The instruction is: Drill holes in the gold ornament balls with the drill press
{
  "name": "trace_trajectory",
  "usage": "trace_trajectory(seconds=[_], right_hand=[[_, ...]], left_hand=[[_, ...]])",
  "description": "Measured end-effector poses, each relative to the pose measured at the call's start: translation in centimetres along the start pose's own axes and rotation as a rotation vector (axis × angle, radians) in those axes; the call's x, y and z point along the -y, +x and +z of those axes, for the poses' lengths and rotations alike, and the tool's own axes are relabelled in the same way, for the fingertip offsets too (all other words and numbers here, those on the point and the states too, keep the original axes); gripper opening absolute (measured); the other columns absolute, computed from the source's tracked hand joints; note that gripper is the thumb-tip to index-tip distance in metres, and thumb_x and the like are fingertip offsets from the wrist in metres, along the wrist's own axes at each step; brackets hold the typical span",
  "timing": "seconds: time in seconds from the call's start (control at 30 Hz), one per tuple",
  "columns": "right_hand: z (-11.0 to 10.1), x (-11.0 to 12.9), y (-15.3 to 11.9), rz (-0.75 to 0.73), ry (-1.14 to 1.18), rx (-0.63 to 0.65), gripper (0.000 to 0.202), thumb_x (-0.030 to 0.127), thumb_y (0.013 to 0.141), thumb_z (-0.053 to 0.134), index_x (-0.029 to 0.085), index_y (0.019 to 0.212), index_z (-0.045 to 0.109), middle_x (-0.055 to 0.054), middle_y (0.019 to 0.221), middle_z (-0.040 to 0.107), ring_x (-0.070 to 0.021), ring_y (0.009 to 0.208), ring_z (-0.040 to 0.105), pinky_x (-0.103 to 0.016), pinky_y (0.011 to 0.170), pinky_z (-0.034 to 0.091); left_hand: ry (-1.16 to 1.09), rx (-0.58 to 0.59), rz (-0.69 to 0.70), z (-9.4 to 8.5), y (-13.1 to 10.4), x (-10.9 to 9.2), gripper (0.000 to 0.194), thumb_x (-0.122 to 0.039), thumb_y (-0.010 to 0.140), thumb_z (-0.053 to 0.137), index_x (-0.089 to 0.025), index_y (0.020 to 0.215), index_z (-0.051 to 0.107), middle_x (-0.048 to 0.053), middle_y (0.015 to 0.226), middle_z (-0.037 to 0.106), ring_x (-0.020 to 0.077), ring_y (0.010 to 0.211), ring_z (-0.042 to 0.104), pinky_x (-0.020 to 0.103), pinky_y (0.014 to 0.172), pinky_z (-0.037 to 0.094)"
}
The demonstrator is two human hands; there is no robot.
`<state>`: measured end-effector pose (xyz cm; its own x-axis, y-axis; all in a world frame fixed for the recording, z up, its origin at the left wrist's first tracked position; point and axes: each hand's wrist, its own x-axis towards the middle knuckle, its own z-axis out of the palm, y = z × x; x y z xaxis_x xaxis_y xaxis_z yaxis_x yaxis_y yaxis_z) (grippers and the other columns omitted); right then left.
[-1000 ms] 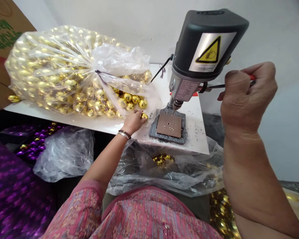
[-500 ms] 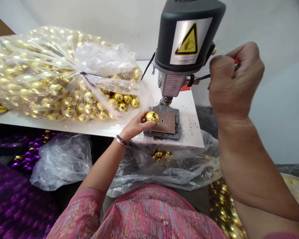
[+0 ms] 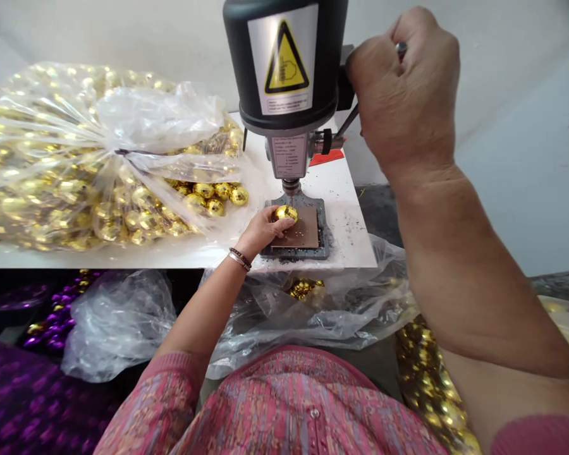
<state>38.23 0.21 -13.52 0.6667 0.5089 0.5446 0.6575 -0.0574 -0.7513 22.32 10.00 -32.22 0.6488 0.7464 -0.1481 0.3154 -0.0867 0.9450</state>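
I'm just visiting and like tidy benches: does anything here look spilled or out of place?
Yes: dark crumbs lie scattered on the white tabletop around the drill press base, with pale flecks on its brown plate. They look like drilling waste.

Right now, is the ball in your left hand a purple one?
No, the ball that the left hand holds below the drill is shiny gold.

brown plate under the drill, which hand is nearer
Left: the left hand holds a gold ball at the brown plate; the right hand grips the drill lever, higher and farther right.
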Motion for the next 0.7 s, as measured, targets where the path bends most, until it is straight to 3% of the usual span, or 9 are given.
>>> trace_trajectory(seconds=[0.1, 0.27, 0.33, 0.5, 0.7], right_hand=[[-0.2, 0.4, -0.2, 0.028, -0.011, 0.026, 0.045, 0.017, 0.099, 0.052, 0.017, 0.066, 0.023, 0.008, 0.059, 0.019, -0.0031, 0.061, 0.013, -0.024, 0.063, 0.016], [-0.2, 0.3, -0.3, 0.021, 0.015, 0.036, 0.044, 0.018, 0.099, 0.052, 0.017, 0.066, 0.023, 0.008, 0.059, 0.021, -0.0029, 0.060, 0.015, -0.023, 0.064, 0.017], [0.0, 0.1, -0.3, -0.006, 0.049, 0.028, 0.043, 0.017, 0.098, 0.052, 0.018, 0.067, 0.023, 0.008, 0.059, 0.023, -0.0030, 0.061, 0.016, -0.023, 0.065, 0.019], [0.0, -1.4, -1.8, -0.098, 0.110, -0.009, 0.037, 0.010, 0.091, 0.056, 0.020, 0.069, 0.028, 0.010, 0.058, 0.025, -0.0026, 0.058, 0.021, -0.023, 0.063, 0.023], [0.4, -5.0, -5.6, -0.310, 0.147, -0.106, 0.017, 0.025, 0.086, 0.054, 0.019, 0.080, 0.039, 0.007, 0.069, 0.044, -0.0026, 0.061, 0.035, -0.019, 0.065, 0.035]], left_hand=[[0.041, -0.011, -0.015, 0.3, 0.0, -0.3, 0.043, -0.031, 0.083, 0.077, -0.014, 0.120, 0.067, 0.002, 0.091, 0.070, 0.0074, 0.059, 0.056, 0.021, 0.058, 0.045], [0.279, -0.096, 0.085, 1.1, 0.0, -0.7, 0.064, -0.025, 0.070, 0.086, -0.013, 0.130, 0.067, 0.008, 0.114, 0.075, 0.0188, 0.098, 0.068, 0.029, 0.089, 0.054], [0.357, -0.092, 0.099, 1.4, -0.1, -0.8, 0.070, -0.025, 0.070, 0.087, -0.012, 0.136, 0.066, 0.009, 0.118, 0.076, 0.0212, 0.103, 0.069, 0.031, 0.094, 0.054], [0.321, -0.053, 0.092, 1.5, -0.1, -0.4, 0.068, -0.026, 0.075, 0.083, -0.013, 0.139, 0.065, 0.006, 0.110, 0.078, 0.0194, 0.093, 0.070, 0.028, 0.086, 0.055], [0.313, -0.054, 0.105, 1.5, 0.1, 0.5, 0.070, -0.030, 0.077, 0.081, -0.014, 0.142, 0.064, 0.005, 0.110, 0.078, 0.0194, 0.093, 0.069, 0.027, 0.083, 0.054]])
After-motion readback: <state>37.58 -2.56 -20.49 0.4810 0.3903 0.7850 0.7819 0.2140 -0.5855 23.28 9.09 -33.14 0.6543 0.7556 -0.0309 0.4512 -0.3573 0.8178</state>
